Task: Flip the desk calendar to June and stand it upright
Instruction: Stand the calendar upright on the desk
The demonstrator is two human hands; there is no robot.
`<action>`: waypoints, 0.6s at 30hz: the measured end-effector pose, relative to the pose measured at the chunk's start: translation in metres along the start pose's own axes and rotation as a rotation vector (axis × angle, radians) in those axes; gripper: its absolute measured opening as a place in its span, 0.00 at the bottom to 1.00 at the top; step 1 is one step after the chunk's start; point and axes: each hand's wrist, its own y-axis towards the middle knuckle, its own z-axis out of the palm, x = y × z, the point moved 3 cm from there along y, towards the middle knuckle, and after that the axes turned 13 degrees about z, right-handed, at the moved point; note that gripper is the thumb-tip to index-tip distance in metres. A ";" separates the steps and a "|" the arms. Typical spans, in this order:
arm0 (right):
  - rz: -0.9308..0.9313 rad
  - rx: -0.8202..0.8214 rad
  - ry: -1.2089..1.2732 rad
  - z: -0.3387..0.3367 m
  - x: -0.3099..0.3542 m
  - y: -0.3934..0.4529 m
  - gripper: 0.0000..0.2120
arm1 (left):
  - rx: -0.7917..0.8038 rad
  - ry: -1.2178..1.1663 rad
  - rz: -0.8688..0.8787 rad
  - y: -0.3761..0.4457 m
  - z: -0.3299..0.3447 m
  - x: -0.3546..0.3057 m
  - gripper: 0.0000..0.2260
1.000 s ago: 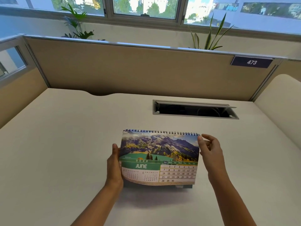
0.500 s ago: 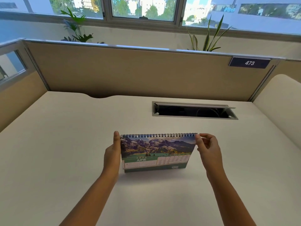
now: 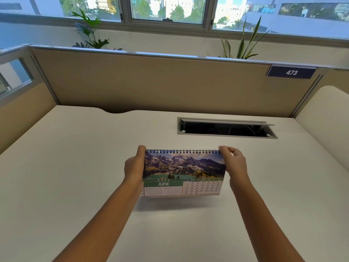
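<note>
Pale cubicle table [image 3: 75, 167] under a bright window, mostly bare. Desk calendar [image 3: 184, 173] mid-table, June page facing out, near upright. Left hand [image 3: 134, 167] clasping its left edge, right hand [image 3: 235, 163] pinching the spiral's right end. Base hidden behind; if not splayed, likely to topple on release.

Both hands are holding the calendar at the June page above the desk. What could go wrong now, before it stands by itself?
1. The calendar may fall flat if the left hand and right hand release it before its base spreads.
2. It could slide on the smooth desk.
</note>
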 end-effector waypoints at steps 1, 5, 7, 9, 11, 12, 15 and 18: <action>0.013 -0.006 0.019 0.004 -0.001 0.000 0.12 | -0.006 -0.015 -0.006 0.000 0.002 0.002 0.19; -0.007 -0.020 0.048 0.012 -0.006 -0.001 0.17 | -0.022 -0.012 0.044 0.000 0.007 0.009 0.22; -0.019 -0.026 0.039 0.011 -0.007 0.001 0.18 | -0.024 -0.036 0.028 0.002 0.008 0.009 0.22; -0.023 -0.027 0.016 0.010 -0.007 0.004 0.18 | -0.011 -0.054 0.017 0.006 0.009 0.007 0.21; -0.029 -0.017 0.006 0.011 -0.005 0.009 0.17 | 0.009 -0.061 0.030 0.011 0.012 0.005 0.21; -0.030 -0.011 0.007 0.012 -0.003 0.011 0.17 | 0.020 -0.059 0.039 0.013 0.013 0.005 0.21; -0.036 0.000 0.012 0.016 0.002 0.017 0.17 | 0.026 -0.016 0.074 0.022 0.016 0.004 0.22; -0.075 -0.008 -0.003 0.021 0.001 0.021 0.16 | 0.034 0.029 0.123 0.032 0.017 0.005 0.22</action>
